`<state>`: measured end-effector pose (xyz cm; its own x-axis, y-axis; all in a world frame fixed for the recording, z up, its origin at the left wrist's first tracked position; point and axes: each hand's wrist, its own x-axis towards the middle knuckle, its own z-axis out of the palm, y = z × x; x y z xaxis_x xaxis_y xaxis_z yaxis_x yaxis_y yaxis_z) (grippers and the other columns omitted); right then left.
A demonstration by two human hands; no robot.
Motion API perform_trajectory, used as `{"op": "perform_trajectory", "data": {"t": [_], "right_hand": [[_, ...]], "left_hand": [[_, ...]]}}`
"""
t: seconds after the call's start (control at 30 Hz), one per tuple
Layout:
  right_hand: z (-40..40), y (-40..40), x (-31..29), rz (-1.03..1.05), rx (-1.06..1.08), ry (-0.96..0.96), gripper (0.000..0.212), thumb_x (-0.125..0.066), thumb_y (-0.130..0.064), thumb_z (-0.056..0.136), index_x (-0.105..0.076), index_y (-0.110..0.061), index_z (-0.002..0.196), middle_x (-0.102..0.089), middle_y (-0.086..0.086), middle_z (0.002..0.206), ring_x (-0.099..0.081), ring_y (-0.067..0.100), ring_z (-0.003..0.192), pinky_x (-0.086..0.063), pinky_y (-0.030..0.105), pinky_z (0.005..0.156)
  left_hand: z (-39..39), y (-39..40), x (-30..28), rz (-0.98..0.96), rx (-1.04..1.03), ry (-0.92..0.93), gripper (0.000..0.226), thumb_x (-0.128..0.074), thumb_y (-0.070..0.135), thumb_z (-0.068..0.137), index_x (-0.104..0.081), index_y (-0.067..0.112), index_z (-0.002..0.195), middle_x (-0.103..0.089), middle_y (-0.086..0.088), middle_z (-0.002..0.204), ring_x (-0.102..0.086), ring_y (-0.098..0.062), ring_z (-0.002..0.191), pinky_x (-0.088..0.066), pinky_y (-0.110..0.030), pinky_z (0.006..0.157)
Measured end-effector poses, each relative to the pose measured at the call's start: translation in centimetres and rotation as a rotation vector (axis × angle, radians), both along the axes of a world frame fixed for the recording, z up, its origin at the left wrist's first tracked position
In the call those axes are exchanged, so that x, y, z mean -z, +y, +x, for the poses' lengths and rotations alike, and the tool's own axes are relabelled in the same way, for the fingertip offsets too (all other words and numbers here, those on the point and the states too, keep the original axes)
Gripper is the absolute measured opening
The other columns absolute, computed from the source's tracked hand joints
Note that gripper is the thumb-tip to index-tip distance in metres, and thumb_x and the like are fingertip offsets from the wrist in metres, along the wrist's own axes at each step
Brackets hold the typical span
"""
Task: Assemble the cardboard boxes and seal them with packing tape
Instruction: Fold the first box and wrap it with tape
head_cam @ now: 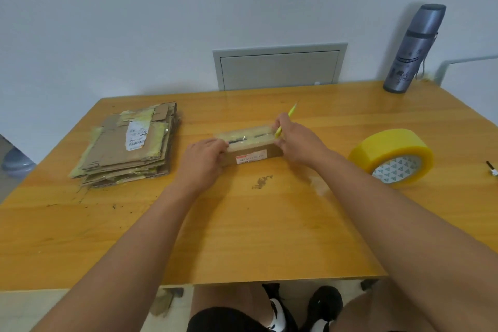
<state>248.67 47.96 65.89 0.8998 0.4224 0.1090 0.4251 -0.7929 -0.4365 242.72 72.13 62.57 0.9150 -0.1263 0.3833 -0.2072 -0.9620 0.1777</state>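
Observation:
A small assembled cardboard box (252,152) sits mid-table, its top covered in yellowish tape and a red-edged label on its near side. My left hand (203,160) grips the box's left end, fingers curled over the top edge. My right hand (292,136) is at the box's right end and holds a thin yellow cutter (286,121) that points up and away. A big roll of yellow packing tape (392,156) lies to the right, apart from both hands.
A stack of flattened, taped cardboard boxes (129,145) lies at the left of the wooden table (242,237). A grey-blue flask (413,48) stands at the back right corner. A small black-and-white object (491,168) lies at the right edge.

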Motion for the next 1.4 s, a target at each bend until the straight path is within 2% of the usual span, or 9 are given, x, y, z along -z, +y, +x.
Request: {"op": "perform_trajectory", "data": {"t": [0.07, 0.13, 0.3, 0.43, 0.67, 0.8, 0.93, 1.07, 1.4], "right_hand": [[-0.2, 0.3, 0.5, 0.004, 0.001, 0.014, 0.025, -0.053, -0.020, 0.100, -0.029, -0.023, 0.103, -0.067, 0.014, 0.108, -0.062, 0.035, 0.085, -0.054, 0.045, 0.072], [-0.8, 0.6, 0.6, 0.020, 0.020, -0.035, 0.026, -0.057, -0.025, 0.099, -0.033, -0.017, 0.106, -0.066, 0.012, 0.095, -0.060, 0.034, 0.078, -0.049, 0.040, 0.063], [-2.4, 1.9, 0.5, 0.099, 0.060, -0.151, 0.030, -0.058, -0.027, 0.097, -0.031, -0.015, 0.105, -0.051, 0.003, 0.073, -0.046, 0.027, 0.062, -0.028, 0.035, 0.048], [-3.2, 1.4, 0.4, 0.222, 0.016, -0.001, 0.026, -0.054, -0.012, 0.093, -0.031, -0.021, 0.101, -0.053, 0.004, 0.068, -0.051, 0.028, 0.063, -0.037, 0.039, 0.053], [-2.8, 0.2, 0.7, 0.097, -0.099, 0.002, 0.041, -0.054, -0.014, 0.094, -0.020, -0.036, 0.095, -0.066, 0.013, 0.120, -0.062, 0.032, 0.085, -0.052, 0.047, 0.073], [-3.2, 0.9, 1.7, 0.023, -0.165, -0.091, 0.047, -0.062, -0.024, 0.094, -0.017, -0.039, 0.094, -0.068, 0.006, 0.110, -0.060, 0.028, 0.075, -0.051, 0.043, 0.069], [-3.7, 0.9, 1.7, -0.011, -0.195, -0.155, 0.042, -0.063, -0.036, 0.093, -0.021, -0.035, 0.097, -0.068, 0.004, 0.099, -0.055, 0.025, 0.066, -0.050, 0.042, 0.065], [-3.9, 0.9, 2.0, -0.013, -0.158, -0.170, 0.031, -0.061, -0.036, 0.095, -0.036, -0.023, 0.107, -0.068, 0.006, 0.093, -0.058, 0.031, 0.069, -0.048, 0.041, 0.062], [-4.3, 0.7, 1.8, -0.052, -0.177, -0.179, 0.032, -0.062, -0.032, 0.093, -0.037, -0.021, 0.110, -0.070, 0.004, 0.105, -0.062, 0.029, 0.075, -0.048, 0.039, 0.062]], "left_hand": [[-0.2, 0.3, 0.1, 0.080, -0.110, -0.020, 0.026, -0.059, 0.003, 0.084, -0.070, 0.013, 0.106, -0.070, -0.009, 0.116, -0.057, -0.035, 0.116, -0.045, -0.044, 0.089], [-0.3, -0.7, 0.2, 0.131, -0.191, -0.051, 0.028, -0.058, 0.007, 0.083, -0.071, 0.011, 0.108, -0.064, -0.015, 0.116, -0.053, -0.038, 0.110, -0.044, -0.043, 0.085], [-0.6, -5.7, 0.9, -0.079, -0.013, 0.055, 0.040, -0.059, 0.040, 0.093, -0.059, 0.021, 0.128, -0.050, -0.010, 0.120, -0.046, -0.029, 0.111, -0.043, -0.039, 0.093], [0.2, -6.6, 1.0, -0.138, -0.090, 0.105, 0.059, -0.055, 0.066, 0.084, -0.055, 0.020, 0.121, -0.047, -0.007, 0.125, -0.046, -0.027, 0.113, -0.046, -0.038, 0.091], [0.5, -5.2, 0.1, -0.191, 0.086, 0.101, 0.034, -0.066, 0.035, 0.092, -0.061, 0.011, 0.116, -0.051, -0.007, 0.128, -0.050, -0.027, 0.117, -0.041, -0.032, 0.088], [-0.2, -2.3, -0.3, -0.223, 0.158, 0.174, 0.033, -0.064, 0.028, 0.095, -0.063, 0.017, 0.126, -0.053, 0.006, 0.137, -0.054, -0.016, 0.122, -0.045, -0.032, 0.093], [-1.0, -2.2, 0.1, -0.280, 0.152, 0.243, 0.051, -0.065, 0.040, 0.093, -0.056, 0.018, 0.138, -0.045, 0.011, 0.146, -0.048, -0.008, 0.127, -0.040, -0.026, 0.100], [-1.2, -3.3, 0.7, -0.343, 0.105, 0.159, 0.038, -0.063, 0.027, 0.096, -0.061, 0.015, 0.132, -0.052, 0.004, 0.142, -0.056, -0.016, 0.118, -0.047, -0.032, 0.096], [-2.3, -3.8, 1.2, -0.374, 0.120, 0.098, 0.029, -0.067, 0.021, 0.093, -0.068, 0.009, 0.120, -0.061, 0.002, 0.123, -0.063, -0.016, 0.102, -0.052, -0.032, 0.086]]}}
